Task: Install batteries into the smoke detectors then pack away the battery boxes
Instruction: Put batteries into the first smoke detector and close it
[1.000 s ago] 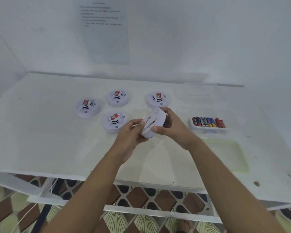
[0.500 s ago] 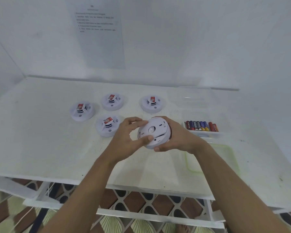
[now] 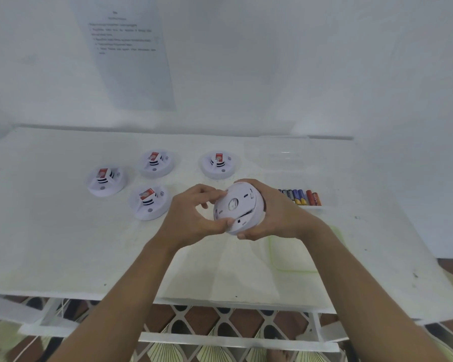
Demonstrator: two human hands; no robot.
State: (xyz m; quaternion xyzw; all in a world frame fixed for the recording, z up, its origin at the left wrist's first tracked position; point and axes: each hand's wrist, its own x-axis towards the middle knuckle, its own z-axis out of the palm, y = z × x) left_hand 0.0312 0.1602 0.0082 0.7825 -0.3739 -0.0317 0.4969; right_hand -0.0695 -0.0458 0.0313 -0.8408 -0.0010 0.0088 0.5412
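Note:
I hold a round white smoke detector [image 3: 239, 206] above the table with both hands, its flat back turned toward me. My right hand [image 3: 280, 218] cups its far side and underside. My left hand [image 3: 191, 218] pinches its near rim between thumb and fingers. Several more smoke detectors sit face up on the table, each with a red label: one at the far left [image 3: 106, 180], one at the back [image 3: 156, 163], one at the back right [image 3: 219, 164], one nearest my left hand [image 3: 148, 202]. A clear box of several batteries [image 3: 302, 197] lies right of my hands.
A second clear plastic box [image 3: 283, 154] stands behind the battery box. A green-rimmed clear lid [image 3: 293, 257] lies flat under my right forearm. A printed sheet [image 3: 127, 53] hangs on the back wall. The white table [image 3: 50, 244] ends at a front edge near me.
The detector has been turned from edge-on to its flat back facing me. My left hand has moved from beside it to pinching its near rim. The camera view shifted slightly.

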